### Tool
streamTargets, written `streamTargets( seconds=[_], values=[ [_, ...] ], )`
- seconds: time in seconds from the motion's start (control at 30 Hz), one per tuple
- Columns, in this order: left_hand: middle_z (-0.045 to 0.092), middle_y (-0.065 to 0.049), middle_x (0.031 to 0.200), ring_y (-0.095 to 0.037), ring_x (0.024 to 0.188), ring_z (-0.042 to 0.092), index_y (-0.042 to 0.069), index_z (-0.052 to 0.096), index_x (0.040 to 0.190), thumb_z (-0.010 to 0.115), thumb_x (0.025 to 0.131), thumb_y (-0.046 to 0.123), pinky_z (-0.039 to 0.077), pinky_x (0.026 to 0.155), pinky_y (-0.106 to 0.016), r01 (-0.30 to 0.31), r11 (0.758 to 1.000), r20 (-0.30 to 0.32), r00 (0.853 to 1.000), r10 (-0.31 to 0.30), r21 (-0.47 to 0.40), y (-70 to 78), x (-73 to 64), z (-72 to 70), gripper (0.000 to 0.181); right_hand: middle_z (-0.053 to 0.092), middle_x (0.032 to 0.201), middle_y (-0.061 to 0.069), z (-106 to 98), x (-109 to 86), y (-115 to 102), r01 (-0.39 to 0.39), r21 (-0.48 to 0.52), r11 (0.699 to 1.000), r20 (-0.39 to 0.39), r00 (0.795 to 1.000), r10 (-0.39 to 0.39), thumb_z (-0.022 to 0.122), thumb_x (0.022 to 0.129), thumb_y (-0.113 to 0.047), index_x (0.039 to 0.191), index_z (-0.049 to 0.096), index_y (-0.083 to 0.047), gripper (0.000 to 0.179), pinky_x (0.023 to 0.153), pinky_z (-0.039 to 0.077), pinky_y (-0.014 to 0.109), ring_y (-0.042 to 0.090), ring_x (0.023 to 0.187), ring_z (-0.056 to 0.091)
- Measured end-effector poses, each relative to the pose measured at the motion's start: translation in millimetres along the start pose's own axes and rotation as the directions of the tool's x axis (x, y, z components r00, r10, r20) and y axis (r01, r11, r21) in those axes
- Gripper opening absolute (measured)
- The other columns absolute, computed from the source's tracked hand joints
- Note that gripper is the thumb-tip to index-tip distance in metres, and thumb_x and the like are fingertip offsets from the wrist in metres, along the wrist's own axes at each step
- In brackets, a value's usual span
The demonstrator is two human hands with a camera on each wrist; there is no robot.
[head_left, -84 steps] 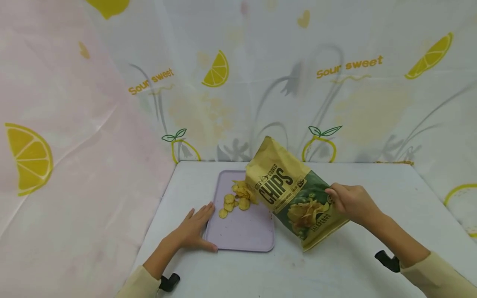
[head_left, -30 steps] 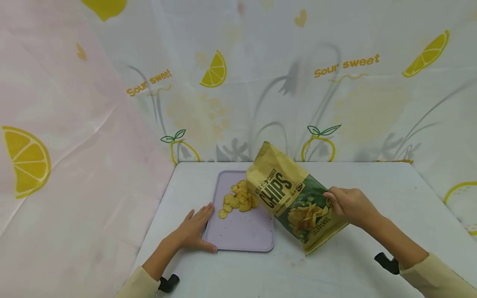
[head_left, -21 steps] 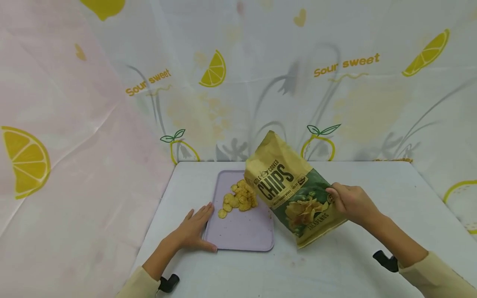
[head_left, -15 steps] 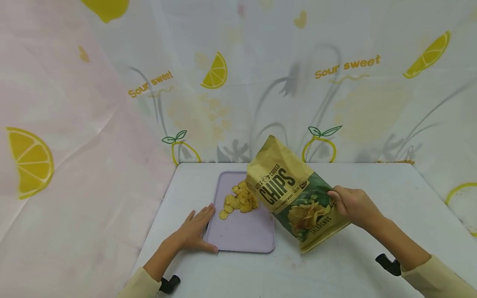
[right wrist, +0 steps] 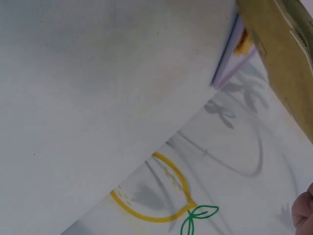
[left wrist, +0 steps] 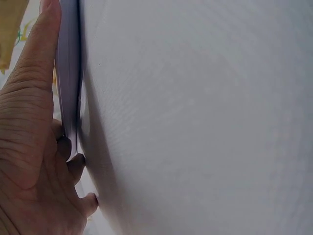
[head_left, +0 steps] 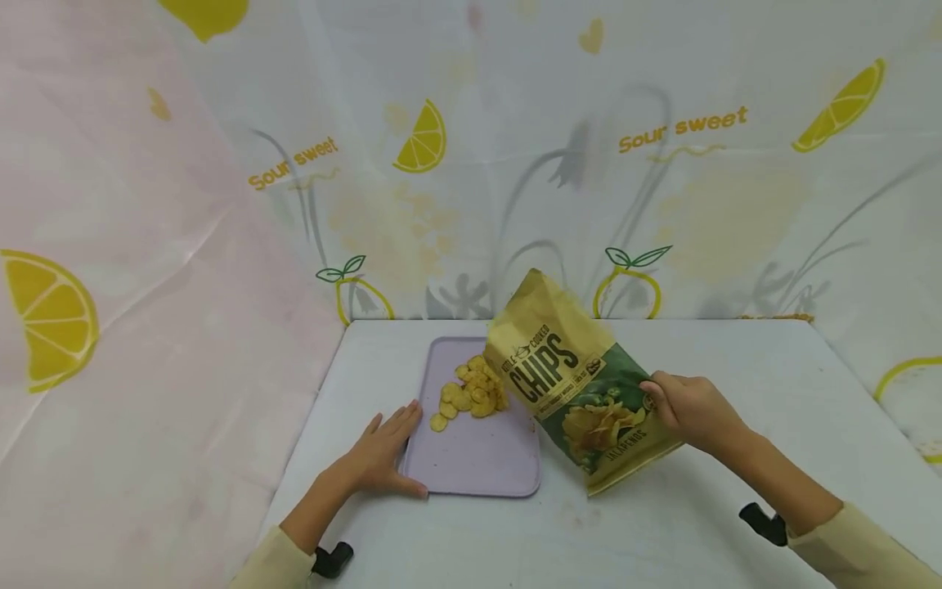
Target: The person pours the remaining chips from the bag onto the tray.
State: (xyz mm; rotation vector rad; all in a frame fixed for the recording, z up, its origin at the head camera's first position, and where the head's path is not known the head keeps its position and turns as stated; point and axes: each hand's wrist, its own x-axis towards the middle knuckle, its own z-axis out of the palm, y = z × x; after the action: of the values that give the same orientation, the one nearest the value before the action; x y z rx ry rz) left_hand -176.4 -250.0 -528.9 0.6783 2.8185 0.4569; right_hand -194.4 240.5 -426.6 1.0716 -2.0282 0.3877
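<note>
My right hand (head_left: 695, 409) grips the lower side of a gold and green chip bag (head_left: 581, 376), thumb on its front. The bag is tilted with its mouth down to the left, over a pale purple tray (head_left: 478, 462). Potato chips (head_left: 474, 388) lie heaped on the tray's upper middle, partly hidden behind the bag. At the tray's left edge rests my left hand (head_left: 383, 454), fingers straight and thumb spread along the near corner. In the left wrist view, the thumb and fingers of my left hand (left wrist: 29, 132) touch the tray's side (left wrist: 68, 73).
The white table (head_left: 662, 523) carries the tray and reaches to a printed cloth (head_left: 471, 204) at the back. A pink-white cloth (head_left: 147, 393) hangs on the left. Black straps (head_left: 333, 560) sit at both wrists.
Since the earliest frame, more chips have come onto the tray and the heap has grown. The bag has bobbed slightly up and down in my right hand. My left hand has stayed in place.
</note>
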Motion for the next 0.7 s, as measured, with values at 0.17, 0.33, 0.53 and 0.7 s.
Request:
streamTargets(
  seconds=[0.17,0.33,0.53,0.7],
  values=[
    [0.01,-0.009,0.167,-0.032,0.154,0.014,0.006,0.014,0.159,0.071,0.061,0.082,0.007,0.121,-0.061,0.001,1.0,0.018,1.0,-0.001,0.003,-1.7,0.7,0.1,0.137,0.025,0.056,-0.014,3.4,0.3,-2.4,0.008,0.018,1.0,0.028,1.0,-0.008,0.031,0.108,-0.039,0.07,0.043,-0.011,0.048,0.043,0.022,0.012,-0.006,0.051,0.016],
    [0.011,-0.009,0.167,-0.033,0.153,0.015,0.007,0.014,0.159,0.071,0.06,0.082,0.007,0.121,-0.061,0.003,1.0,0.016,1.0,-0.004,0.014,-1.8,0.9,-2.2,0.137,0.024,0.056,-0.013,4.5,-0.8,-3.9,-0.006,0.018,1.0,0.02,1.0,0.006,0.03,0.108,-0.04,0.07,0.042,-0.011,0.049,0.043,0.022,0.013,-0.007,0.051,0.015],
    [0.011,-0.009,0.167,-0.033,0.153,0.015,0.007,0.014,0.159,0.07,0.06,0.083,0.008,0.121,-0.061,0.008,1.0,0.024,1.0,-0.008,0.015,-1.9,-0.1,-4.0,0.137,0.023,0.056,-0.014,3.6,0.0,-4.3,0.004,0.013,1.0,0.016,1.0,-0.004,0.031,0.108,-0.039,0.069,0.042,-0.012,0.049,0.043,0.022,0.012,-0.007,0.051,0.014],
    [0.011,-0.009,0.167,-0.032,0.153,0.016,0.007,0.015,0.159,0.071,0.059,0.083,0.008,0.121,-0.061,0.007,1.0,0.023,1.0,-0.008,0.024,-3.2,-0.4,-2.9,0.137,0.025,0.056,-0.013,1.1,0.7,-5.1,-0.036,0.001,0.999,-0.019,0.999,0.036,0.031,0.108,-0.039,0.07,0.043,-0.01,0.049,0.042,0.024,0.015,-0.006,0.05,0.017]
  ],
)
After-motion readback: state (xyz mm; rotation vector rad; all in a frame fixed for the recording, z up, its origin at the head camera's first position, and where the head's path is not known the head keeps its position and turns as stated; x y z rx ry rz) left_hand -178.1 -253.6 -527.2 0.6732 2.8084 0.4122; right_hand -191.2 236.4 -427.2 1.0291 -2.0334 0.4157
